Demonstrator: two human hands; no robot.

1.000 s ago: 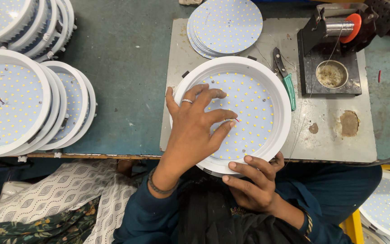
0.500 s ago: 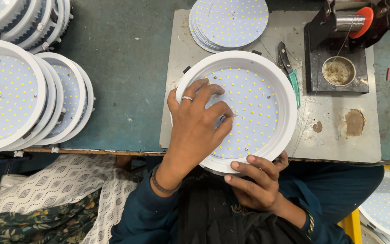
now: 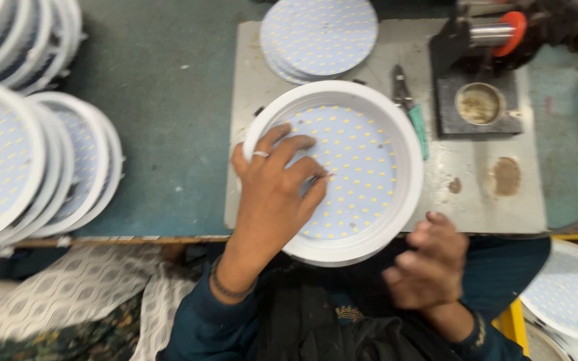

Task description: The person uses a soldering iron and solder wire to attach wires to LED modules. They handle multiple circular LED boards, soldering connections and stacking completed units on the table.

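Several round white lamp housings [image 3: 28, 160] are stacked at the left of the bench [image 3: 168, 100]. Spread flat, the left hand [image 3: 272, 200] is pressed on the LED disc inside the white round panel light [image 3: 352, 167]; the right hand [image 3: 429, 267] has been drawn off its rim, loosely curled, holding nothing.

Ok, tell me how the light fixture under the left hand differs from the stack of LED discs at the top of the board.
The round light fixture has a raised white rim around its LED panel; the stack of LED discs is bare, flat plates with no rim. The fixture is a single unit, the stack several discs piled slightly offset. The left hand presses on the fixture's panel; nothing touches the stack. Both are round, dotted with small LEDs, and lie on the grey board.
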